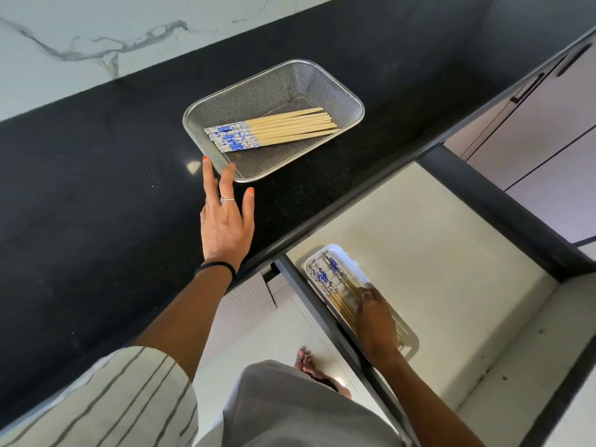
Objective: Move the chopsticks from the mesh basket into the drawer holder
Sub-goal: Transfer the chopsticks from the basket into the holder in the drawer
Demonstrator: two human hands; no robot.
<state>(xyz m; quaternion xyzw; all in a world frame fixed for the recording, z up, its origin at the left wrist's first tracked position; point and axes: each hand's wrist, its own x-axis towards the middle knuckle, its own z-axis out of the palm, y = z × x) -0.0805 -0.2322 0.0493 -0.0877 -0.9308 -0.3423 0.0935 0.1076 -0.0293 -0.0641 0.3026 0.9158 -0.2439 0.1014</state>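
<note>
Beside the basket of chopsticks, her left hand lies open and empty; her right hand presses chopsticks in the drawer's tray, grip unclear.

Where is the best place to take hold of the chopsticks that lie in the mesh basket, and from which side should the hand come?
Probably at the blue patterned ends of the chopsticks, from above. Those ends lie closest to the open left hand, near the mesh basket corner it reaches toward. The sticks lie flat, side by side, so fingers can close across the bundle. The right hand is busy at the drawer holder.
</note>
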